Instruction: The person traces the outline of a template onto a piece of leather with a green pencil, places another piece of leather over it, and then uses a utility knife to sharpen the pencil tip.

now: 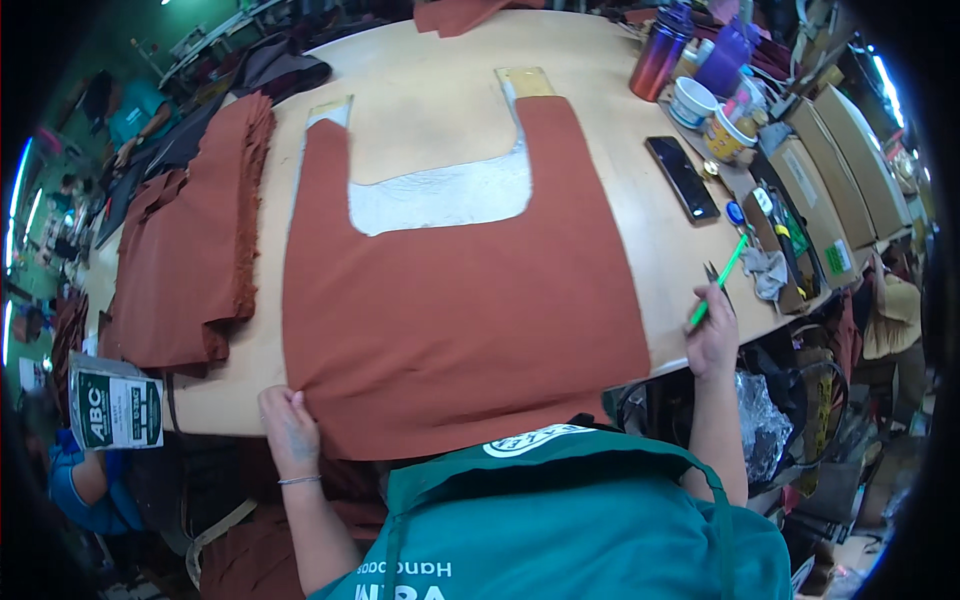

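A rust-brown cloth piece (460, 300) with two upright straps and a curved gap lies over the table's near edge. Under it shows a silvery-white template (445, 195), its strap ends tipped with yellowish patches. My left hand (289, 425) is closed at the cloth's near left corner, fingers pinching its edge. To the right of the cloth, my right hand (711, 335) is closed around a bright green pen (733, 262), held slanting. A dark pointed tool (711, 273), perhaps snips, also sticks out from that hand; its rest is hidden by the fingers.
A stack of rust-brown cloth (195, 250) lies at the left. Along the right edge are a black phone (682, 180), tubs (692, 102), a purple-red bottle (661, 55), a tool box (790, 250) and cardboard boxes (815, 195). A person (140, 115) works at the far left.
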`<state>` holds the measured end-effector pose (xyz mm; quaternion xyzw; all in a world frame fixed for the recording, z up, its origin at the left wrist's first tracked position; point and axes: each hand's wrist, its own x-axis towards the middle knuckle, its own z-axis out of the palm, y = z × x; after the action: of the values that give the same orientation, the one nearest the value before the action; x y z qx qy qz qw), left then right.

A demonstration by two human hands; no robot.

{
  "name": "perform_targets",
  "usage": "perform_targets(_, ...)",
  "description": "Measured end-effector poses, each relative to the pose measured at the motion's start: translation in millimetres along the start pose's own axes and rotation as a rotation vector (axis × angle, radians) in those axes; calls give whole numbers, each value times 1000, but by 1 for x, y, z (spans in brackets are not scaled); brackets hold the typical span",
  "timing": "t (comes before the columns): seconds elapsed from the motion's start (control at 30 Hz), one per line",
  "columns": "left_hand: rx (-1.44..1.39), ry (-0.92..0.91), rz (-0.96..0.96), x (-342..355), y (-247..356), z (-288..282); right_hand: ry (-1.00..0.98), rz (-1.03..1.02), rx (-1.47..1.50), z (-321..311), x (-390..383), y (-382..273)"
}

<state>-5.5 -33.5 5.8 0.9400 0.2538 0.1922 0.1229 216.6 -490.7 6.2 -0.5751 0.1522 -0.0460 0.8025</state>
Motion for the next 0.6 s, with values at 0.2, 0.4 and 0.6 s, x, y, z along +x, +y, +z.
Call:
perform_targets(0.2,-248,-31,-271,-6,-43,1,-134,134,135,41,-6,2)
perform_targets(0.4,-208,-62,-244,-4,-41,8,-116,180,117,41,-6,4)
perform_targets(0.6,-210,-284,-416,12,-10,-10,-152,81,-30,49,6,10)
